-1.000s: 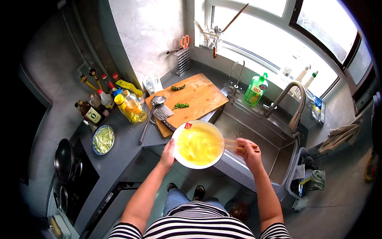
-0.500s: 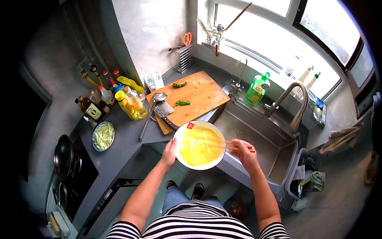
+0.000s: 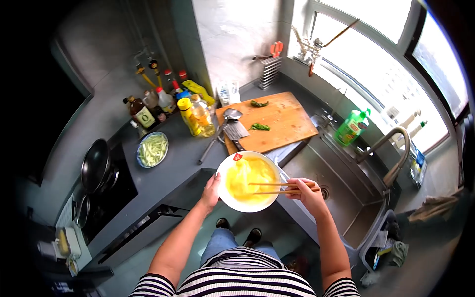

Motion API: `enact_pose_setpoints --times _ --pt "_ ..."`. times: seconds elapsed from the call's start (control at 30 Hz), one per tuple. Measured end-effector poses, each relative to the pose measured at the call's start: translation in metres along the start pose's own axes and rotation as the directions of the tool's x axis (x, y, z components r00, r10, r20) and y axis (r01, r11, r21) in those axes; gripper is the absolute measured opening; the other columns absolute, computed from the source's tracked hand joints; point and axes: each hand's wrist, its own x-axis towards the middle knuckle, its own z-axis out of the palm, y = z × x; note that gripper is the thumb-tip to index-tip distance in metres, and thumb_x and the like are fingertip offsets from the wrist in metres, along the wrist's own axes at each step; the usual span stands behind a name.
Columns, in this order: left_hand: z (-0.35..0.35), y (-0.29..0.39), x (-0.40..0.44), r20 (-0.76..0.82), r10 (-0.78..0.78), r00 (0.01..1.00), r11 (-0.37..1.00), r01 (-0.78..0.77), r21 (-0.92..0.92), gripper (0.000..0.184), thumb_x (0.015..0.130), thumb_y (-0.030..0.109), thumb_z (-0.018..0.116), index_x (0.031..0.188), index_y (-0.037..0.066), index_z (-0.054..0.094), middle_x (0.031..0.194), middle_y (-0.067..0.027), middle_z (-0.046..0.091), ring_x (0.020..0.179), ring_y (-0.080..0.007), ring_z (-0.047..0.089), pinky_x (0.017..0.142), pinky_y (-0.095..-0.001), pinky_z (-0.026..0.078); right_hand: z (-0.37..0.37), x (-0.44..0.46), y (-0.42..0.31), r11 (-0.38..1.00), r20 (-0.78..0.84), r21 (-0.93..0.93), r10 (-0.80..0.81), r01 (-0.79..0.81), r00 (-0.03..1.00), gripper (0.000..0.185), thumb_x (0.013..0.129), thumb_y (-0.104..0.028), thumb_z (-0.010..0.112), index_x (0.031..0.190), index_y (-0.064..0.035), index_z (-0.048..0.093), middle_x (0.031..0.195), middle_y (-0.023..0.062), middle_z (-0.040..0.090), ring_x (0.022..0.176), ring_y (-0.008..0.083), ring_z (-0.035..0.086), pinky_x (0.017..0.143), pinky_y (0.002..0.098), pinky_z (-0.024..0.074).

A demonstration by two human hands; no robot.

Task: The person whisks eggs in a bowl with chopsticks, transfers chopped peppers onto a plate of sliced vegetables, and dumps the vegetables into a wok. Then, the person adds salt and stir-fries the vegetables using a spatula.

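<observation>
A white bowl [image 3: 223, 195] of beaten egg [image 3: 247, 174] is held in front of me, over the counter's front edge. My left hand [image 3: 212, 190] grips its left side, fingers under and around the rim. Between the fingers of my right hand [image 3: 306, 194] is a pair of wooden chopsticks [image 3: 279, 188], their tips in the yellow liquid. Just beyond the bowl lies a wooden cutting board [image 3: 284, 126] with a cleaver [image 3: 236, 131], a metal ladle [image 3: 232, 114], chopped green pieces [image 3: 260, 127] and a dark green pepper [image 3: 259, 104].
To the right is a steel sink [image 3: 341, 198] with a curved faucet [image 3: 403, 143] and a green soap bottle [image 3: 352, 127]. On the left stand a plate of sliced vegetable [image 3: 153, 149], several sauce bottles [image 3: 142, 113] and a black wok [image 3: 96, 166] on the stove.
My view has swung left, so the counter and sink appear shifted right. The chopsticks, blurred by motion before, now show sharply in the egg. Both hands keep their holds.
</observation>
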Motion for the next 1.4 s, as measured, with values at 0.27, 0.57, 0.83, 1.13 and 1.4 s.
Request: enact_pose_setpoints --times 0.27,0.57,0.83,1.13,1.4 --pt "-0.075 0.010 -0.019 -0.193 0.030 0.981 0.998 -0.040 -0.044 0.052 0.102 0.040 0.041 0.133 -0.001 0.047 0.127 -0.0103 0.058 0.115 -0.0164 0.055 0.099 -0.0291 0.041 0.066 0.050 0.015 0.993 0.146 -0.092 0.089 -0.076 0.985 0.032 0.100 -0.025 0.051 0.111 0.0024 0.065 0.095 0.0120 0.068 0.084 0.0210 0.068 0.079 0.0332 0.0580" --pt "-0.177 0.010 -0.018 -0.327 0.041 0.944 0.999 -0.033 0.031 0.051 0.103 0.040 0.040 0.134 0.000 0.046 0.129 -0.0106 0.057 0.117 -0.0182 0.053 0.100 -0.0304 0.040 0.156 0.110 0.066 0.985 0.112 -0.141 0.120 -0.104 0.986 0.032 0.099 -0.024 0.052 0.113 0.0016 0.064 0.097 0.0133 0.068 0.085 0.0225 0.068 0.079 0.0338 0.0573" --pt "-0.255 -0.004 -0.013 -0.372 -0.038 0.928 0.999 0.035 -0.013 0.052 0.103 0.041 0.039 0.133 0.000 0.047 0.129 -0.0109 0.057 0.116 -0.0182 0.053 0.100 -0.0308 0.039 0.204 0.149 0.110 0.958 0.220 -0.182 0.259 -0.221 0.940 0.033 0.100 -0.026 0.052 0.112 0.0016 0.064 0.098 0.0114 0.067 0.087 0.0210 0.068 0.081 0.0337 0.0569" --pt "-0.300 0.007 -0.008 -0.333 -0.028 0.942 0.999 0.039 0.027 0.053 0.103 0.041 0.039 0.133 -0.001 0.047 0.127 -0.0116 0.057 0.116 -0.0182 0.053 0.100 -0.0304 0.039 0.243 0.168 0.128 0.944 0.309 -0.137 0.329 -0.300 0.893 0.031 0.101 -0.023 0.049 0.112 0.0015 0.063 0.099 0.0118 0.067 0.087 0.0216 0.068 0.081 0.0373 0.0576" --pt "-0.315 0.008 0.003 -0.269 0.015 0.963 1.000 -0.018 -0.007 0.053 0.103 0.040 0.038 0.135 -0.002 0.046 0.130 -0.0125 0.055 0.118 -0.0189 0.052 0.101 -0.0303 0.039 0.257 0.180 0.130 0.963 0.262 -0.086 0.269 -0.255 0.927 0.031 0.100 -0.024 0.050 0.111 0.0015 0.064 0.098 0.0118 0.067 0.086 0.0207 0.068 0.081 0.0349 0.0570"
